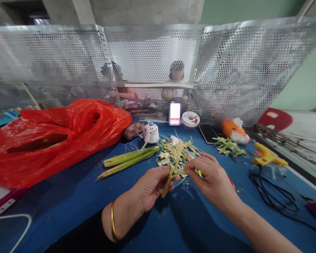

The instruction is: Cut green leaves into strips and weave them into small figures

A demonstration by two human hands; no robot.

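My left hand [150, 186], with a gold bangle at the wrist, pinches a folded, pale yellow-green leaf strip [166, 188] between thumb and fingers. One flat end stands upright above the fold and another hangs below. My right hand [213, 175] is closed on a paler side end of the same strip, touching it close to the left fingertips. Behind both hands lies a heap of leaf scraps [163, 154]. Under my right hand show bits of red and yellow, mostly hidden; I cannot make out what they belong to.
Two green stalks [131, 157] lie left of the scraps, beside a red plastic bag [68, 123]. White string [151, 133], a ribbon spool [190, 119], a phone [207, 133] and tissues [234, 130] line the back. A yellow glue gun [268, 156] with black cable lies right.
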